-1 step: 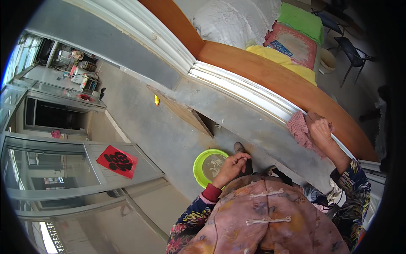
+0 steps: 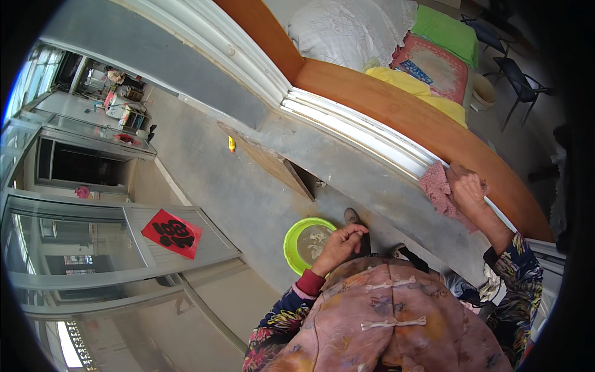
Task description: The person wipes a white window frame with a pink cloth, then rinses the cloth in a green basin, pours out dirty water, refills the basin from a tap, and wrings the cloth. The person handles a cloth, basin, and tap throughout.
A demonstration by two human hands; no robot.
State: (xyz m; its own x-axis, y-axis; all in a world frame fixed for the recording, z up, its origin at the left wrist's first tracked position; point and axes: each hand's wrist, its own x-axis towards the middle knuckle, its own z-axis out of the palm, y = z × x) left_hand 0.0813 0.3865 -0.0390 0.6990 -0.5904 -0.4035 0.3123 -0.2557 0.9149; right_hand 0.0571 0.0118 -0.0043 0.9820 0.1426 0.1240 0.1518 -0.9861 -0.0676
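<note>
A crumpled pink cloth (image 2: 437, 187) lies over the white window track (image 2: 372, 138) at the right. My right hand (image 2: 466, 186) is closed on it, pressing it against the track beside the brown wooden sill (image 2: 384, 102). Part of the cloth shows beyond my fingers and below my wrist. In front of my body, my left hand (image 2: 341, 246) is held with its fingers curled together, and nothing shows in it. Below and just left of that hand, a lime-green basin (image 2: 290, 243) with murky water stands on the floor.
A wooden board (image 2: 266, 159) leans by an opening in the grey wall below the window. A yellow bottle (image 2: 232, 144) is on the floor near it. Glass-panelled doors (image 2: 74, 242) stand at the left. Beyond the sill are a bed (image 2: 347, 34) and dark chairs (image 2: 517, 79).
The view has shifted very slightly. Both hands and the pink cloth keep nearly the same places.
</note>
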